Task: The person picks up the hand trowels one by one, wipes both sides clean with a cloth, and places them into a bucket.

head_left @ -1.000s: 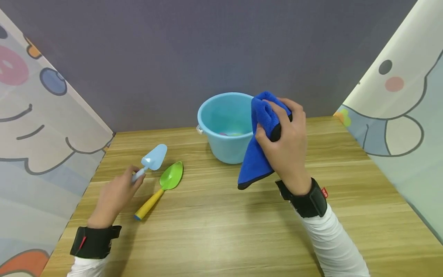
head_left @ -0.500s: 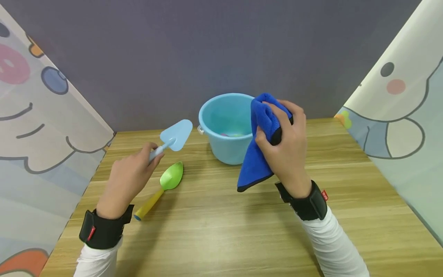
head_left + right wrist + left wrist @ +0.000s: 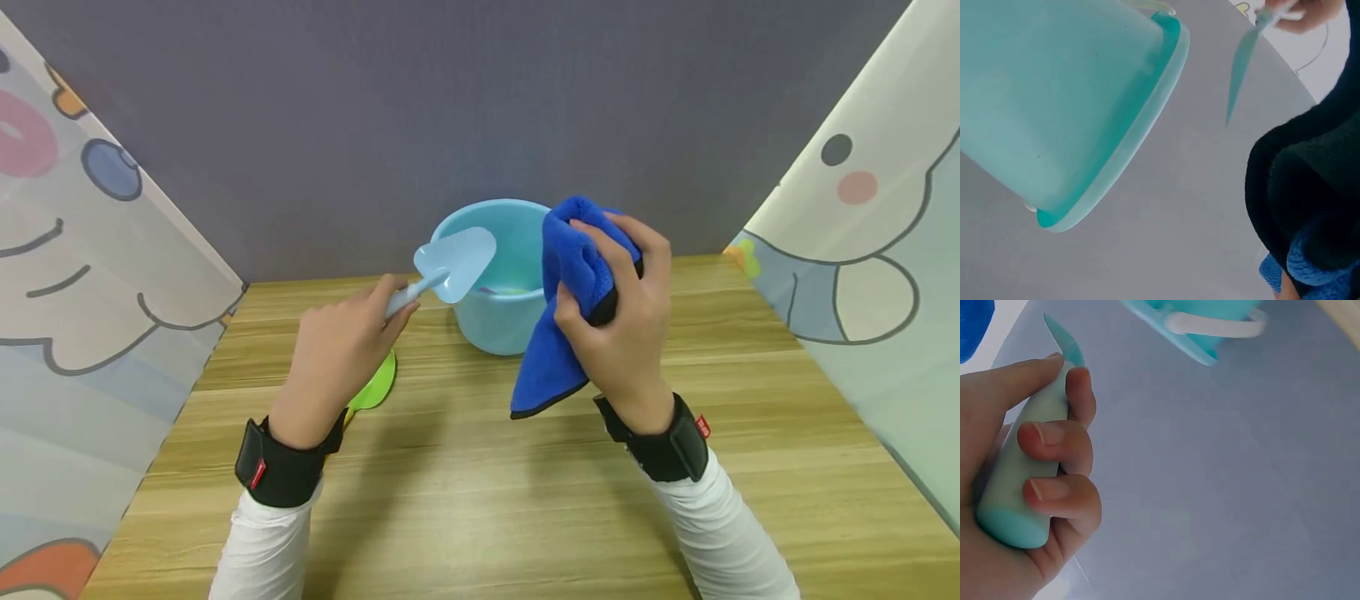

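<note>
Fingers of left hand [image 3: 341, 346] curled round the handle of light-blue trowel [image 3: 455, 262], raised, blade pointing away to the right. Beneath that hand, on wooden table [image 3: 480, 508], green-and-yellow scoop [image 3: 377, 387], partly hidden. Between left and right hand [image 3: 632, 325], farther out, light-blue bucket [image 3: 487, 327], apart from the blade in the right wrist view. Overlapping the bucket's right side in the head view, black-edged blue cloth [image 3: 551, 367], bunched in right hand, thumb and fingers closed about it.

No legible text. Right red tag [image 3: 702, 427], on right black wristband [image 3: 667, 443]: pale marks, too small to read. Left red tag [image 3: 258, 474], on left black wristband [image 3: 288, 471]: likewise unreadable.
</note>
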Demonstrator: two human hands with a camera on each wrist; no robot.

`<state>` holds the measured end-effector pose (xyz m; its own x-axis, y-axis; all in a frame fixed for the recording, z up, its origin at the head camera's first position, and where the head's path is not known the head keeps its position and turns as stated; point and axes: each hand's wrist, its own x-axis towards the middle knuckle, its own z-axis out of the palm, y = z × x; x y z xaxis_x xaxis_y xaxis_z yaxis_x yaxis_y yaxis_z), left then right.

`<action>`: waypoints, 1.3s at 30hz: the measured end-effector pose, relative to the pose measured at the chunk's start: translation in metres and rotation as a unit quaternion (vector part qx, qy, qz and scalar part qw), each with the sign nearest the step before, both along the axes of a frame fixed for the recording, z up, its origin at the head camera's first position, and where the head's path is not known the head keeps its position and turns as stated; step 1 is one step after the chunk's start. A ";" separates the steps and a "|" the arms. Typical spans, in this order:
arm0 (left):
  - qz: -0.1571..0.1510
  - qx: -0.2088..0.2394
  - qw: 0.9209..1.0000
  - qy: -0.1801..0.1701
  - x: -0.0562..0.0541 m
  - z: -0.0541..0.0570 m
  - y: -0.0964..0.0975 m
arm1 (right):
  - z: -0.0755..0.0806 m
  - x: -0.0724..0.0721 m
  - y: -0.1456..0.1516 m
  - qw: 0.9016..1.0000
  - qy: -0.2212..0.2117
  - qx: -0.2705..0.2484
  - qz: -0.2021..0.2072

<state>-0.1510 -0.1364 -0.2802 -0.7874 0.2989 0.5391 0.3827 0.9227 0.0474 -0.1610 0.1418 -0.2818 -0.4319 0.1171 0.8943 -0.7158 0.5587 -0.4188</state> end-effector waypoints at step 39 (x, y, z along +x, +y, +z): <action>-0.097 0.032 0.974 0.203 0.004 0.005 0.067 | -0.025 0.006 -0.033 0.980 0.096 0.174 -0.011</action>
